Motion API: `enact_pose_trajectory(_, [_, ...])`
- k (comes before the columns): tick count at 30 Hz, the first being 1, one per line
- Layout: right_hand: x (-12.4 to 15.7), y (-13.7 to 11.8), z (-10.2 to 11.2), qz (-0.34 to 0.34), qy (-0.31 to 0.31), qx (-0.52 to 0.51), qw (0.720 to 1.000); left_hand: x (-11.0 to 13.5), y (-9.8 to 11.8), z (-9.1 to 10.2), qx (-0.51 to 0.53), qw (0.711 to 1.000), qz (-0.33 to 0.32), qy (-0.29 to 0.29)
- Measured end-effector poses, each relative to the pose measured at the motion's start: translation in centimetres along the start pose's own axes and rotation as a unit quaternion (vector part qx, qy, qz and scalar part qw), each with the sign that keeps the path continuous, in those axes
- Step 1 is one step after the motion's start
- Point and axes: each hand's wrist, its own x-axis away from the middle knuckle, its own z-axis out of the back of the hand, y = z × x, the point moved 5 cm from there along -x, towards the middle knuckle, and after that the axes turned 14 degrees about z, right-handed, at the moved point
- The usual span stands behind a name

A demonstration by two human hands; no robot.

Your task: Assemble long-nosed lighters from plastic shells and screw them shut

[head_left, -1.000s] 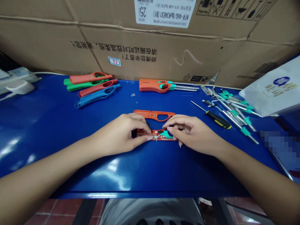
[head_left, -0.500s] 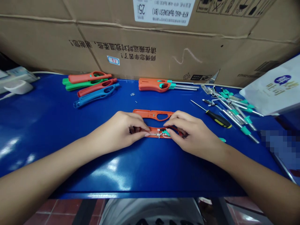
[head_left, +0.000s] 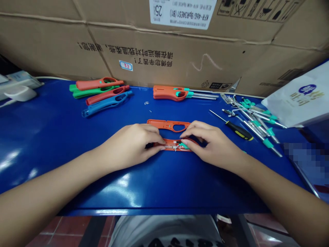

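Note:
Both my hands are at the middle of the blue table. An open half-shell of an orange plastic utility lighter (head_left: 177,149) lies under my fingertips, holding thin white wire (head_left: 177,147) and a teal plastic part (head_left: 185,146). My left hand (head_left: 131,145) pinches its left end, and my right hand (head_left: 209,144) grips its right end, with the fingers over the teal part. Much of the shell is hidden by my fingers. Just beyond it, the matching orange half-shell (head_left: 160,124) lies flat, apart from my hands.
Assembled lighters in green, red and blue (head_left: 102,94) lie at the back left, and an orange lighter (head_left: 171,93) lies at the back centre. To the right are a yellow-and-black screwdriver (head_left: 239,130) and a heap of metal lighter tubes with teal parts (head_left: 253,120). Cardboard boxes (head_left: 167,51) stand behind the table.
My right hand has shifted left and closed over the teal part, covering more of it. My left fingers stay pinched on the shell, which has barely moved.

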Motion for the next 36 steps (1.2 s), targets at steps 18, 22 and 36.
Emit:
enact_pose_trajectory(18, [0.6,-0.7,0.0,0.000,-0.102,0.030,0.994,0.2,1.0,-2.5,0.089,0.995,-0.039,0.024])
enact_pose_trajectory(22, [0.5,-0.9,0.0,0.001,-0.099,0.024,0.995,0.3,1.1,-2.5,0.094,0.994,-0.046,0.024])
enact_pose_trajectory(36, [0.6,-0.8,0.3,0.002,-0.075,-0.020,0.997,0.5,1.2,-2.6,0.041,0.997,-0.065,0.025])
